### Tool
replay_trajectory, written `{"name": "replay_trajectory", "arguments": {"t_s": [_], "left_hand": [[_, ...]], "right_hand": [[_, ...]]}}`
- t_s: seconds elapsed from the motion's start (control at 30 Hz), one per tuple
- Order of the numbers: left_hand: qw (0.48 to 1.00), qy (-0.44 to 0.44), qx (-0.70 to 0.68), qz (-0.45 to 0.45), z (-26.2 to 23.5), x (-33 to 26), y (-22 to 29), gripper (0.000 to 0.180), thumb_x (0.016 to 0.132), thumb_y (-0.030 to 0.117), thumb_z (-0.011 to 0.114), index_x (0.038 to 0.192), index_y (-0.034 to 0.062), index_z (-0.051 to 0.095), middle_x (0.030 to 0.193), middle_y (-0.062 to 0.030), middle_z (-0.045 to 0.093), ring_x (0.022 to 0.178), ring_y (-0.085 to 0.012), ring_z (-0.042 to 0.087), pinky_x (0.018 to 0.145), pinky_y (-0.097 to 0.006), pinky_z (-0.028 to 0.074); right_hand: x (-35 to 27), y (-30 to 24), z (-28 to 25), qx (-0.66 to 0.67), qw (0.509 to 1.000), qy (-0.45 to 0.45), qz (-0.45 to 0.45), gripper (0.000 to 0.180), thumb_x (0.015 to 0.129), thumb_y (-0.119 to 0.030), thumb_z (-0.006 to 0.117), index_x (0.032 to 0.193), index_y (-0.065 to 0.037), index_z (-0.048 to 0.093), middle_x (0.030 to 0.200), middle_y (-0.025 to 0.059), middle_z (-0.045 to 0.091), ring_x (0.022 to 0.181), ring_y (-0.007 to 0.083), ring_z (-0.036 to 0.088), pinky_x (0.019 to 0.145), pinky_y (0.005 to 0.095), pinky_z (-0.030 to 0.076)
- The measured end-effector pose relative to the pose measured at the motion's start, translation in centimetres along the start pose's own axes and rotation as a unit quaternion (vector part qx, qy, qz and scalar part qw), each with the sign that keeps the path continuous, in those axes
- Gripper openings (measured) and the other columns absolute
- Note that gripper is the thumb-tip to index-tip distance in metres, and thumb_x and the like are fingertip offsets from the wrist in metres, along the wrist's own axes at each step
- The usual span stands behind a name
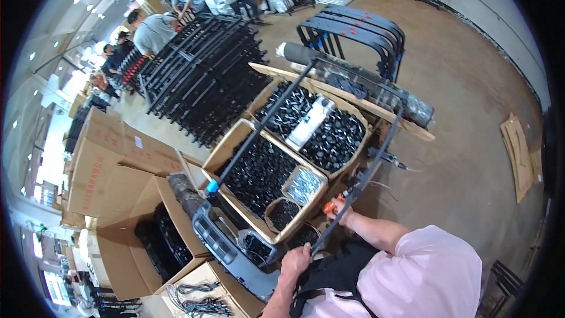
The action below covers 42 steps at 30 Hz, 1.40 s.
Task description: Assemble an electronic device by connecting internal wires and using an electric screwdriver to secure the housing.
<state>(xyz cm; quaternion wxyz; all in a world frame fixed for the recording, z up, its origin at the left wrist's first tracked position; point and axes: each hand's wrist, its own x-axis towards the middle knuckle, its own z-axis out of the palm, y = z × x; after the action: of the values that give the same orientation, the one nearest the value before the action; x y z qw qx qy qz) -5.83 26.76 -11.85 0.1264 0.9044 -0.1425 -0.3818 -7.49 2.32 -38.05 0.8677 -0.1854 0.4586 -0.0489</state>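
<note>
— What did we have in hand at that moment?

— A black tubular frame [329,135], a bent U of thin metal tube. It lay tilted across the open cardboard boxes [235,141] on our desk, its far end reaching up toward the foam-wrapped roller [300,53]. One leg carried a small blue fitting [212,186] at its near end.

— And our hands?

— Our left hand [294,259] had its fingers closed round the near end of the right-hand tube. Our right hand [341,209] was curled about an orange-handled tool [331,205], pressed against the same tube a little further up. How tightly, we couldn't tell; the tool's tip was hidden.

— How far along did we judge the job?

— Midway, we thought. One leg already wore its blue fitting, and the leg we gripped showed none, so fitting that side seemed to remain.

— What lay around it?

— The boxes held heaps of small black parts [329,135] and a tub of bright screws [303,185]. A grey plastic panel [223,241] sat just beside our left hand. Beyond, finished black frames [200,76] were stacked on the floor, with other people [153,29] bent over them.
</note>
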Motion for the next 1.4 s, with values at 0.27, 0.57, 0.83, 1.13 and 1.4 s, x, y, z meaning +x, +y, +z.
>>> {"name": "replay_trajectory", "arguments": {"t_s": [0.27,0.57,0.83,1.13,1.4], "left_hand": [[0.998,-0.006,-0.036,-0.055,-0.3,-0.6,1.0,0.059,0.107,0.059,0.041,0.108,0.0122,0.078,0.105,-0.024,0.076,0.108,-0.0461,0.071,0.098,-0.055,0.054],[0.9,0.411,-0.086,0.117,4.5,-7.2,6.4,0.032,0.094,0.029,0.074,0.113,0.0036,0.068,0.108,-0.0179,0.071,0.099,-0.039,0.068,0.088,-0.046,0.054],[0.619,0.137,-0.754,-0.174,11.6,-7.1,3.8,0.091,0.104,0.071,0.046,0.15,-0.0068,0.04,0.143,-0.0279,0.059,0.116,-0.0385,0.07,0.095,-0.049,0.059],[0.485,0.217,-0.835,-0.143,10.0,-2.9,2.9,0.068,0.108,0.058,0.052,0.144,0.0002,0.044,0.135,-0.0297,0.061,0.119,-0.0468,0.067,0.096,-0.054,0.06],[0.421,0.224,-0.876,-0.074,11.2,-2.0,2.7,0.058,0.11,0.05,0.053,0.139,0.0001,0.047,0.13,-0.0284,0.066,0.122,-0.0478,0.065,0.106,-0.061,0.054]], "right_hand": [[-2.8,-4.3,-3.0,-0.587,0.75,-0.247,0.18,0.021,0.082,-0.026,0.077,0.086,-0.005,0.078,0.075,0.0086,0.074,0.058,0.02,0.068,0.051,0.0348,0.051],[-15.8,-22.7,15.1,-0.69,0.465,-0.554,0.025,0.042,0.101,-0.042,0.066,0.123,-0.009,0.076,0.109,0.0083,0.079,0.093,0.0206,0.074,0.082,0.0367,0.06],[-5.6,-22.1,37.6,-0.715,0.37,-0.32,-0.5,0.043,0.097,-0.034,0.066,0.129,-0.005,0.069,0.13,0.0174,0.069,0.126,0.0363,0.062,0.108,0.0474,0.049],[-0.1,-16.7,45.8,-0.858,0.177,-0.242,-0.418,0.064,0.103,-0.057,0.053,0.138,-0.006,0.066,0.141,0.0181,0.065,0.141,0.0344,0.053,0.125,0.0565,0.025],[1.2,-13.9,47.8,-0.89,0.223,-0.249,-0.311,0.064,0.104,-0.06,0.051,0.137,-0.008,0.068,0.142,0.0185,0.066,0.142,0.0349,0.054,0.125,0.0549,0.025]]}}
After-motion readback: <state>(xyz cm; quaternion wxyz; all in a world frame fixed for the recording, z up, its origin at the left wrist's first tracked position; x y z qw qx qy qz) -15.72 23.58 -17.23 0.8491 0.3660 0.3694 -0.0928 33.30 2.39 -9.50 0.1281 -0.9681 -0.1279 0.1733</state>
